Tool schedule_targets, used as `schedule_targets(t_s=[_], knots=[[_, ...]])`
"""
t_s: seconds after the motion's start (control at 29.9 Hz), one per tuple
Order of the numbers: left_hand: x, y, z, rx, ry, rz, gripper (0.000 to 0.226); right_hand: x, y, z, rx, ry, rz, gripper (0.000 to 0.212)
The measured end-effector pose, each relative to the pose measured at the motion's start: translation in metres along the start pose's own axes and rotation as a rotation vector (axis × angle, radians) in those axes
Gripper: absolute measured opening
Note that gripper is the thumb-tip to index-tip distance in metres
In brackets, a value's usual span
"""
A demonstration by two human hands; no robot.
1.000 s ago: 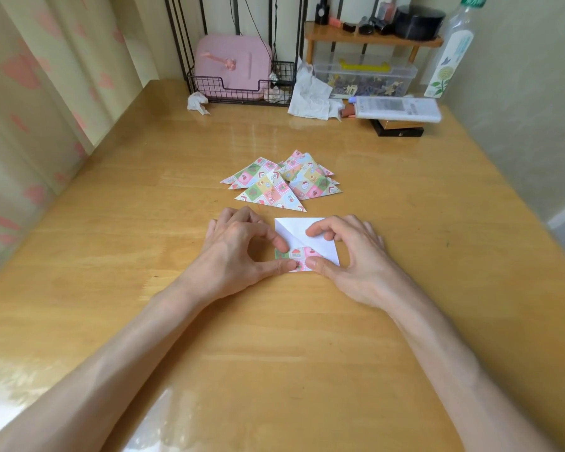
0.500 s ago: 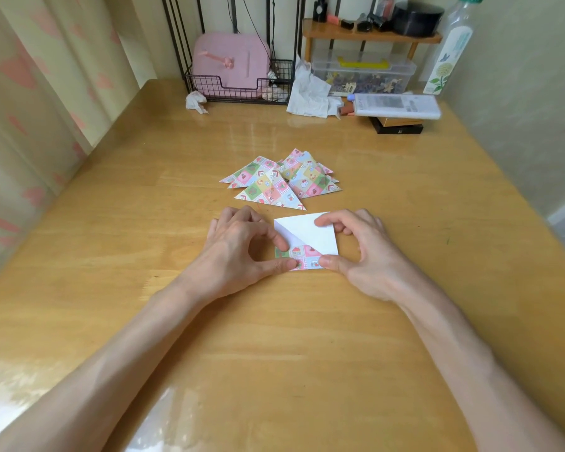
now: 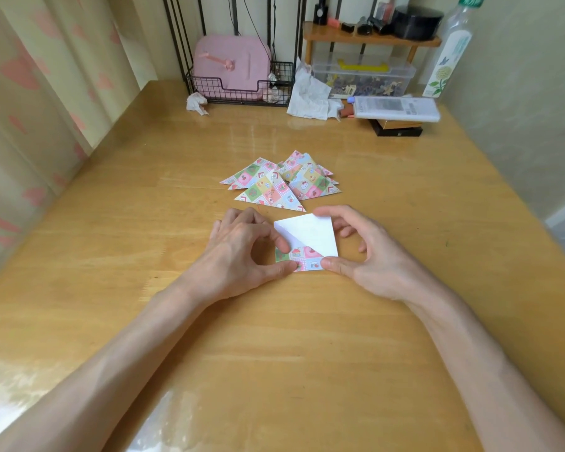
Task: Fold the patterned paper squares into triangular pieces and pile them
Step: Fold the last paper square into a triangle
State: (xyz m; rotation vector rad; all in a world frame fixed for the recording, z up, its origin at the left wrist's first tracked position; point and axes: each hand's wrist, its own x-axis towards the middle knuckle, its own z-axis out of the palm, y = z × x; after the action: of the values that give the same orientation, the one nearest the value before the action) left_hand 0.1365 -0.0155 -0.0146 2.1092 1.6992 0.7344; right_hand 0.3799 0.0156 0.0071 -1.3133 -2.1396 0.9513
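A paper square (image 3: 310,238) lies white side up on the wooden table (image 3: 144,197), its near left corner folded over so the pattern shows. My left hand (image 3: 242,252) pinches that folded corner between thumb and forefinger. My right hand (image 3: 362,252) holds the paper's right side, the forefinger on the far corner and the thumb on the near edge. Just beyond lies a loose pile of several folded patterned triangles (image 3: 281,184).
At the table's far edge stand a black wire basket (image 3: 235,84) with a pink case, crumpled tissues (image 3: 309,96), a clear plastic box (image 3: 362,76), a wrapped flat pack (image 3: 395,107), a small wooden shelf (image 3: 369,39) and a bottle (image 3: 447,57). A curtain (image 3: 30,93) hangs at the left.
My right hand has spread wider, its forefinger moving out to the paper's far right corner. The fold has grown slightly. The left hand keeps its pinch.
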Motion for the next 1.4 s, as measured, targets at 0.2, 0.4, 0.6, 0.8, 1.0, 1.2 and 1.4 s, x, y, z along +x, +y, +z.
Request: schedule_targets(t_s=[0.2,0.4,0.6,0.8,1.0,1.2,1.4], knots=[[-0.006,0.006,0.001,0.040,0.063,0.100,0.038,0.008,0.000,0.008,0.111,0.142,-0.021,0.015],[-0.008,0.015,-0.006,0.133,0.089,0.370,0.036,0.007,-0.010,0.011,0.282,0.221,0.067,0.013],[-0.008,0.016,-0.011,0.308,0.272,0.501,0.010,-0.001,-0.018,0.010,0.365,0.199,0.094,0.010],[-0.014,0.018,-0.020,0.181,0.251,0.443,0.013,-0.007,-0.019,0.001,0.163,0.163,-0.018,0.040],[-0.015,0.017,-0.026,0.004,0.205,0.358,0.015,-0.007,-0.010,-0.005,-0.080,0.265,-0.198,0.023],[-0.013,0.011,-0.021,0.057,0.061,0.294,0.032,-0.009,-0.003,-0.005,-0.195,0.206,-0.295,0.021],[-0.012,0.011,-0.019,0.079,-0.001,0.293,0.023,-0.010,-0.004,-0.001,-0.154,0.039,-0.271,0.013]])
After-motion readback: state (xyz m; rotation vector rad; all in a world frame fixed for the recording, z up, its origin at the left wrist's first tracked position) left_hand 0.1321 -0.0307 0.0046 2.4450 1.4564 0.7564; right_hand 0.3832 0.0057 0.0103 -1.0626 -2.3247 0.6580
